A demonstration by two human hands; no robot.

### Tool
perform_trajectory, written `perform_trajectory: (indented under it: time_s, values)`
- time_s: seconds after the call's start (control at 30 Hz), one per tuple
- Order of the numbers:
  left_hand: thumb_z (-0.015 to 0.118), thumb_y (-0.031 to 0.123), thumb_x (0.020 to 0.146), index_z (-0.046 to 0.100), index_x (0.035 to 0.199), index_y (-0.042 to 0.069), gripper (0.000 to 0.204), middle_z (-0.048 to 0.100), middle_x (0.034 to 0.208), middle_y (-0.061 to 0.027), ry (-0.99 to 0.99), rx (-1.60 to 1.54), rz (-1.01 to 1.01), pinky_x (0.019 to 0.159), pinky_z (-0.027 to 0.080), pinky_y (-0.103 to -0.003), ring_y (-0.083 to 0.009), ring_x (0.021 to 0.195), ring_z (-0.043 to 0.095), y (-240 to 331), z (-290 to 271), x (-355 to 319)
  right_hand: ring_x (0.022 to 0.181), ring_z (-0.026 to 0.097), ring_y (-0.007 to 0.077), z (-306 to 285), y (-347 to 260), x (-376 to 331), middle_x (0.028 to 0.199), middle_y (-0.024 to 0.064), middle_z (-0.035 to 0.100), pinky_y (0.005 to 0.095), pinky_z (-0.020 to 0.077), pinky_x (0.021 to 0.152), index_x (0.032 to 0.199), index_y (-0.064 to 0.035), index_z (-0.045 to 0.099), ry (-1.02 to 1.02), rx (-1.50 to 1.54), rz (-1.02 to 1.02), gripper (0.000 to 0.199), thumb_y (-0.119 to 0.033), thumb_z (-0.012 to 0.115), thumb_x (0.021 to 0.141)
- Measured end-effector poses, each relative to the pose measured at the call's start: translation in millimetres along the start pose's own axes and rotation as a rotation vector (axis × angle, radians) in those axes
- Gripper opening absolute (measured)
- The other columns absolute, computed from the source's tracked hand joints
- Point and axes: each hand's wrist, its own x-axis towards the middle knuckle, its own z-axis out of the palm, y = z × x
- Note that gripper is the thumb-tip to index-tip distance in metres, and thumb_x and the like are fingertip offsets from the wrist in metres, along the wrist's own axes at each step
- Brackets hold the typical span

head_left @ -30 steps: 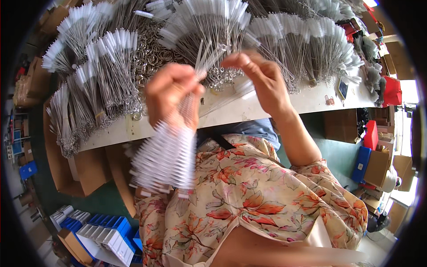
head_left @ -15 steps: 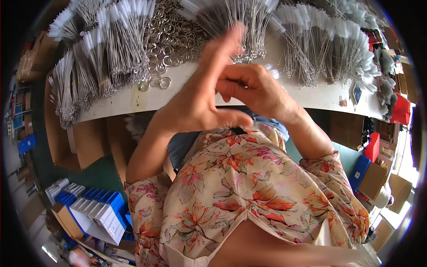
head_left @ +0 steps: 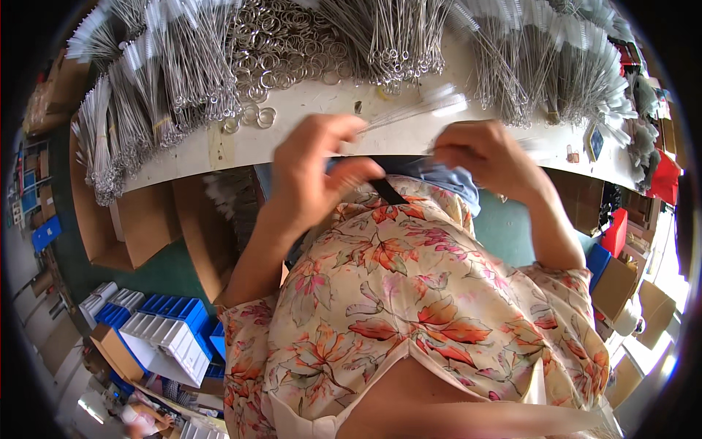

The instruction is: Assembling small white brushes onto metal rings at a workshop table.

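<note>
My left hand is raised over the near table edge, fingers curled and thumb held apart. Close to its fingertips is the wire end of a thin brush with white bristles; whether they touch, I cannot tell. To the right, my right hand is closed in a pinch, slightly blurred. A thin wire end shows at its fingertips, and smeared pale bristles stick out on its other side, like a wire brush held through the hand. Metal split rings are heaped at the back middle of the white table.
Bundles of looped wire brushes stand at the left, middle and right. A few loose rings lie near the edge. Cardboard boxes are below left, with blue and white bins farther down.
My hands were close together, the left one stretched up; now they are apart. The left hand has dropped and curled its fingers, and the right has moved right. More brush bristles show between them.
</note>
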Motion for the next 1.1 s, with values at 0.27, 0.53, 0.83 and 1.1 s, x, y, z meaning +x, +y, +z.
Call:
perform_trajectory:
  time_s: [0.27, 0.53, 0.83, 1.1]
  values:
    - [0.065, 0.012, 0.079, 0.055, 0.078, 0.004, 0.013, 0.056, 0.072, -0.0072, -0.032, 0.443, -0.215, 0.052, 0.044, -0.029, -0.0196, 0.059, 0.056, -30.9, -0.1, -21.8, 0.071, 0.062, 0.0223, 26.1, 37.4, -4.2, 0.083, 0.0062, 0.062, 0.0326, 0.0490, 0.059, 0.083, -0.0049, 0.064, 0.288, -0.316, -0.147, 0.006, -0.005, 0.061, 0.078]
    - [0.058, 0.000, 0.084, 0.059, 0.088, -0.001, 0.004, 0.062, 0.095, -0.0090, 0.063, -0.458, -0.423, 0.067, 0.051, -0.022, -0.0087, 0.077, 0.060, 2.4, -41.4, 9.4, 0.067, 0.059, 0.0236, 54.7, -41.0, 66.9, 0.080, 0.0105, 0.060, 0.0301, 0.0478, 0.060, 0.085, -0.0019, 0.063, 0.282, -0.013, -0.369, 0.007, -0.006, 0.063, 0.078]
    - [0.054, -0.009, 0.080, 0.062, 0.095, -0.003, 0.018, 0.058, 0.105, -0.0144, -0.220, -0.467, -0.197, 0.072, 0.053, -0.024, -0.0144, 0.084, 0.062, 2.3, -67.2, 26.3, 0.061, 0.054, 0.0083, 28.3, -55.2, 60.3, 0.074, 0.0025, 0.064, 0.0237, 0.0436, 0.056, 0.087, 0.0002, 0.064, -0.061, 0.633, -0.043, 0.016, -0.014, 0.058, 0.086]
    - [0.057, -0.013, 0.075, 0.059, 0.099, -0.009, 0.025, 0.061, 0.097, -0.0156, 0.102, -0.565, -0.129, 0.075, 0.054, -0.027, -0.0197, 0.083, 0.065, 18.3, -40.7, 30.4, 0.050, 0.043, 0.0039, 30.1, -57.3, 60.1, 0.065, -0.0025, 0.055, 0.0181, 0.0331, 0.044, 0.088, -0.0033, 0.064, 0.061, 1.041, -0.010, 0.022, -0.024, 0.058, 0.088]
